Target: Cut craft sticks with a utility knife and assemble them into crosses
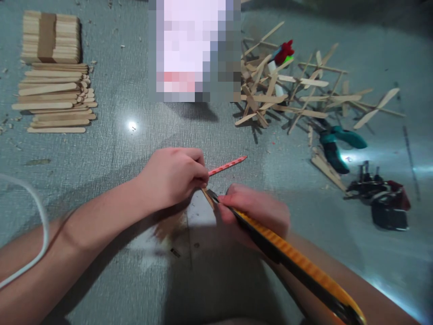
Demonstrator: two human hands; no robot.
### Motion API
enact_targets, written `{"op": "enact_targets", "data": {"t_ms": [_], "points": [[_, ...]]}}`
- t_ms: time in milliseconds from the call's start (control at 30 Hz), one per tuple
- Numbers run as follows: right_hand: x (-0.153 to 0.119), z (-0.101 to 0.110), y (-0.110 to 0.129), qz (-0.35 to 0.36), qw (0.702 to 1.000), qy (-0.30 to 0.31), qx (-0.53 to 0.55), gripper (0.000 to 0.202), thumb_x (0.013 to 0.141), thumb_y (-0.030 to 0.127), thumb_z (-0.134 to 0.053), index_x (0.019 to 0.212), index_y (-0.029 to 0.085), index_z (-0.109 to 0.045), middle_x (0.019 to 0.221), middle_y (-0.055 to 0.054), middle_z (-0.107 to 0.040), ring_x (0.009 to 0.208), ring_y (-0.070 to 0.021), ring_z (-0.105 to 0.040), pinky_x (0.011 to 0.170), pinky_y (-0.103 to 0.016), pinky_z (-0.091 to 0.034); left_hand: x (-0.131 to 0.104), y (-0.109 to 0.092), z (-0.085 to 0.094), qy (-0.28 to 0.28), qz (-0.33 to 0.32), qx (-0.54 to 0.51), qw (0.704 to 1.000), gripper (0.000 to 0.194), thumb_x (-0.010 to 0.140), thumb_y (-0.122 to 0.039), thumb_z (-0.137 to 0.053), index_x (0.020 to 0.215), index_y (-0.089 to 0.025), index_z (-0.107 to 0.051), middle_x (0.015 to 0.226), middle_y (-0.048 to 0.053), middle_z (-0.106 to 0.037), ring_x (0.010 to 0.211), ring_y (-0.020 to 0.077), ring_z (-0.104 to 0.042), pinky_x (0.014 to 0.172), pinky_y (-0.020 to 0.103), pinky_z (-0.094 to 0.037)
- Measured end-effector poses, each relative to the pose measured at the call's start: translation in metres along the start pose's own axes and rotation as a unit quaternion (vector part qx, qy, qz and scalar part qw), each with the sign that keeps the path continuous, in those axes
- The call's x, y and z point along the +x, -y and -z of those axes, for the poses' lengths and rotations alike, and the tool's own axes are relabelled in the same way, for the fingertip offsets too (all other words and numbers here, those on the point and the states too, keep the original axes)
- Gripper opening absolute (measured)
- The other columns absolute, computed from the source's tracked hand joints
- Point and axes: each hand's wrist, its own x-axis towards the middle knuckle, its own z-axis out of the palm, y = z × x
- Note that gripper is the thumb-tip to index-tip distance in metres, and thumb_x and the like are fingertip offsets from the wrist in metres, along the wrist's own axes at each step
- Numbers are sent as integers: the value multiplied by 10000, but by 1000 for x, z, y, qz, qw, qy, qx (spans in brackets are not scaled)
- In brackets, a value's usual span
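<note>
My left hand [174,176] is closed, its fingers pinching a narrow wooden craft stick [207,197] low over the table. Most of that stick is hidden under the fingers. My right hand [259,211], slightly blurred, grips a yellow-and-black utility knife [294,257]. The knife's blade [212,195] is out and lies against or just beside the stick, close to my left fingertips; contact is hard to tell. A red patterned pencil [228,166] lies just beyond my left hand, one end hidden behind the fingers. Brown shavings [167,225] are scattered on a pale patch below.
Loose craft sticks [56,99] and a banded bundle [67,36] lie at the left. Crossed-stick propellers [314,83] pile up at the back right, near teal-handled pliers [334,151] and dark clips [389,212]. A white cable [42,216] passes over my left forearm. A pixelated patch covers the top middle.
</note>
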Motion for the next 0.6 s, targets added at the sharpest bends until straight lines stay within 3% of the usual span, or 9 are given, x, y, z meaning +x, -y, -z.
{"op": "enact_targets", "data": {"t_ms": [133, 500, 600], "points": [[-4, -3, -1, -3, 999, -21, 26, 151, 1006, 208, -618, 886, 244, -702, 659, 35, -620, 570, -118, -559, 521, -265, -393, -1, 1, 0, -11, -10, -2, 1000, 194, 904, -162, -683, 853, -244, -851, 920, -3, -775, 764, 140, -684, 679, 296, -452], [0, 2, -3, -16, 999, 41, -21, 307, 1039, 305, -567, 763, 226, -678, 615, 21, -590, 547, -114, -538, 491, -265, -339, 0, 1, -1, -12, -8, 7, 1000, 204, 909, -171, -671, 849, -252, -848, 937, 2, -777, 766, 140, -687, 679, 288, -445], [4, 3, 0, -3, 1000, 25, 9, 302, 1026, 269, -572, 734, 229, -639, 570, 26, -552, 513, -121, -524, 462, -267, -334, 0, 1, -1, -6, -7, 11, 1000, 202, 913, -173, -672, 859, -252, -850, 945, -1, -781, 784, 144, -691, 679, 293, -440]]}}
